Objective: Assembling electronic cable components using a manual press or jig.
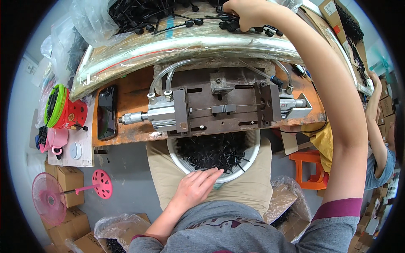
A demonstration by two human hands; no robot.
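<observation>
My right hand [242, 12] reaches up to the far shelf and closes on a bunch of black plastic ties with round heads [228, 23]. More of these black ties [143, 14] lie piled along that shelf. My left hand [196, 187] rests flat on the near rim of a white round basket [253, 154] on my lap, fingers together and holding nothing. The basket holds several black pieces [213, 152]. Between shelf and basket sits a metal press fixture [219, 107] with air cylinders and clear hoses on an orange bench [126, 97].
A black phone [106, 111] lies on the bench's left end. A red and green basket [63, 107] and pink cup [55, 141] stand further left. A pink fan [48, 198], cardboard boxes [69, 183] and an orange stool [308, 168] are on the floor. Another person [379, 139] works at right.
</observation>
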